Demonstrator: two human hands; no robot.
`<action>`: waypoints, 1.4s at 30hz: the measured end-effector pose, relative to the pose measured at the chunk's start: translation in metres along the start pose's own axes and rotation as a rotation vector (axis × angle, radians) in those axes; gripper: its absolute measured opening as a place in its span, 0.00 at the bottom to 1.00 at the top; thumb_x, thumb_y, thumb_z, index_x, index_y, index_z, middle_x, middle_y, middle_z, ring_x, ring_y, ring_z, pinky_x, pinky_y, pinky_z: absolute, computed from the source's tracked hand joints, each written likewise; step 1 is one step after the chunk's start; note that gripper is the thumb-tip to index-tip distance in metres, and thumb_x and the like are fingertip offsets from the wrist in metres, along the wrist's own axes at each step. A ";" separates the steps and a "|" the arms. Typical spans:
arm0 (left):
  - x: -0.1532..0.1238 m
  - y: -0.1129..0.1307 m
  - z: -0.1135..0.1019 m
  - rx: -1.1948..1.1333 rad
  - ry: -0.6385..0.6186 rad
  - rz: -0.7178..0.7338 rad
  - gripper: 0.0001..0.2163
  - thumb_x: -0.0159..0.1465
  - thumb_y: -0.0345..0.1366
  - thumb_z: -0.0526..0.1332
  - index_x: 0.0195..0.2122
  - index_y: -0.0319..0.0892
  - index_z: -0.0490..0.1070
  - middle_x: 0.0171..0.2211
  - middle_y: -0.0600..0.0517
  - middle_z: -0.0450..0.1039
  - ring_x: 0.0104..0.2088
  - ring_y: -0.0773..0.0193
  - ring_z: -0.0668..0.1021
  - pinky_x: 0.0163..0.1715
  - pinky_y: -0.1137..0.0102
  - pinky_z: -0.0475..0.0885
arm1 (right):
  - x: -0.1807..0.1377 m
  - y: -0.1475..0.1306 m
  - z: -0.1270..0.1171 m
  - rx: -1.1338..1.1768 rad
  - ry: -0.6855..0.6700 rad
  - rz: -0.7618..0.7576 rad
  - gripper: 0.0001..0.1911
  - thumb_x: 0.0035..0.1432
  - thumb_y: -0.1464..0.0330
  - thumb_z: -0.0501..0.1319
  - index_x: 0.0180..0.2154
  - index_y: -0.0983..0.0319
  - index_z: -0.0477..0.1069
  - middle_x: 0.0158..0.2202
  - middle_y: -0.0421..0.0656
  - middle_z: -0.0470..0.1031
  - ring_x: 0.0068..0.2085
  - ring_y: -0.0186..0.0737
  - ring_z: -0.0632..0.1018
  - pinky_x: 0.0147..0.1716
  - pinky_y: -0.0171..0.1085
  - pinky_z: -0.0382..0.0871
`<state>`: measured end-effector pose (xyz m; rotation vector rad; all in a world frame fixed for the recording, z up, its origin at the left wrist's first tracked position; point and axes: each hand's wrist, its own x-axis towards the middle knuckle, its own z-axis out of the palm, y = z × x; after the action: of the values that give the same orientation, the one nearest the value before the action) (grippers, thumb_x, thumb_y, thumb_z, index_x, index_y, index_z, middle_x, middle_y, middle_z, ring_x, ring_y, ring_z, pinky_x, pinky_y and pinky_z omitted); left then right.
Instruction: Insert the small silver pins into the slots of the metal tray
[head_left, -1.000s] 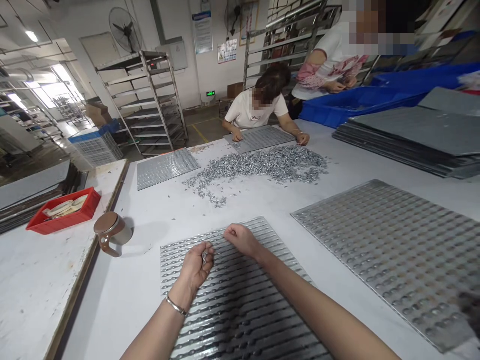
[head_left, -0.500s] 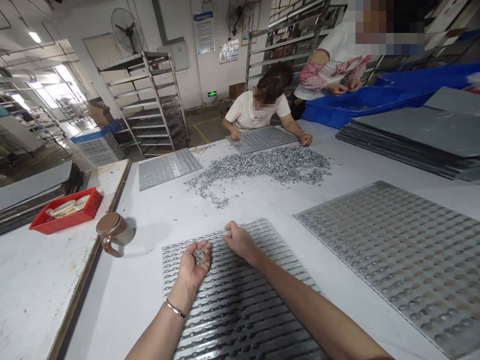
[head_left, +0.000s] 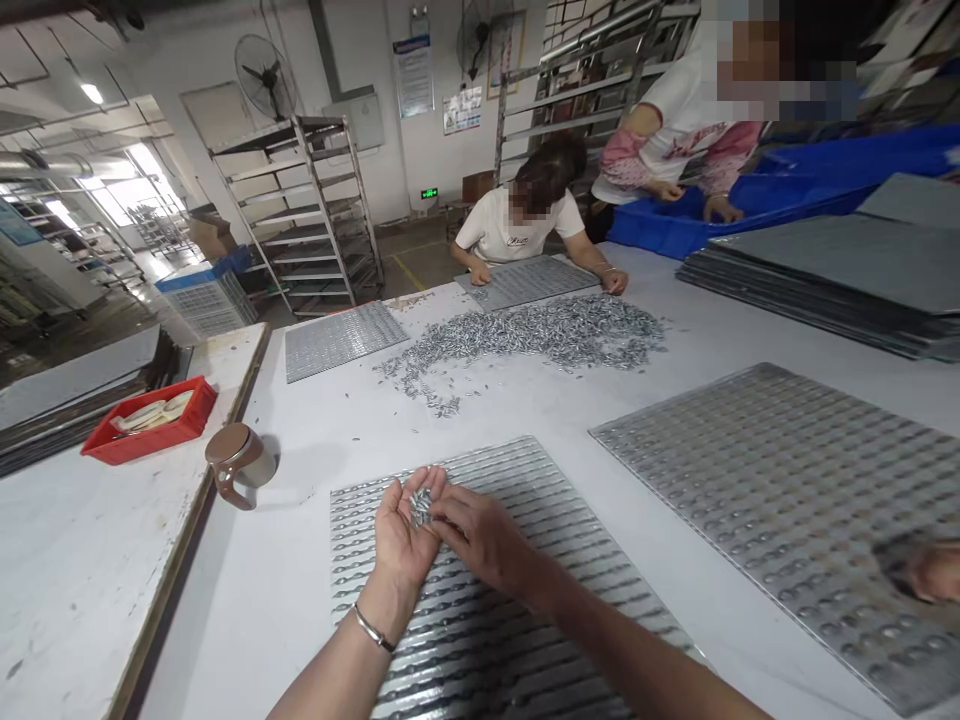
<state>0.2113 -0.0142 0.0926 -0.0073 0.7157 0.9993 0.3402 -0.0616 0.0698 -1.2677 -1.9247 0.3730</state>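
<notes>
My left hand is cupped palm-up over a grooved metal tray, holding a small heap of little silver metal pieces. My right hand reaches into that palm, its fingertips pinched at the pieces. A bracelet sits on my left wrist. The tray's near rows hold pieces in their slots. A large loose pile of the same metal pieces lies spread across the middle of the white table.
A second filled tray lies to the right, and another tray at the far left. A brown mug lies beside a red bin. A seated person and a standing person work at the far side. Grey sheets are stacked right.
My right hand has drawn back from the tray's far rows to my left palm. My left hand opened more and rose slightly. The standing person's hands dropped to the blue bin.
</notes>
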 end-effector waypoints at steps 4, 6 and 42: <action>-0.001 -0.005 0.001 0.038 -0.006 -0.005 0.14 0.71 0.36 0.54 0.43 0.30 0.76 0.46 0.33 0.79 0.51 0.50 0.81 0.49 0.62 0.79 | -0.003 -0.002 -0.004 -0.022 0.001 -0.025 0.10 0.69 0.70 0.54 0.34 0.58 0.71 0.35 0.46 0.76 0.36 0.42 0.77 0.34 0.39 0.70; -0.001 -0.005 0.001 0.066 0.023 -0.005 0.13 0.71 0.34 0.55 0.41 0.30 0.76 0.42 0.34 0.79 0.46 0.51 0.83 0.46 0.63 0.80 | -0.001 0.001 -0.012 0.057 0.068 0.047 0.11 0.70 0.68 0.52 0.35 0.57 0.70 0.33 0.44 0.76 0.34 0.41 0.77 0.34 0.38 0.70; 0.008 0.015 -0.041 0.577 -0.120 0.075 0.20 0.45 0.41 0.80 0.28 0.37 0.73 0.26 0.51 0.73 0.21 0.75 0.65 0.17 0.79 0.54 | 0.023 0.059 0.004 0.081 0.003 0.451 0.04 0.63 0.68 0.59 0.36 0.61 0.72 0.29 0.39 0.76 0.31 0.37 0.76 0.34 0.33 0.66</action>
<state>0.1804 -0.0129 0.0604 0.5806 0.8763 0.8267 0.3704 -0.0141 0.0411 -1.6421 -1.5915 0.6680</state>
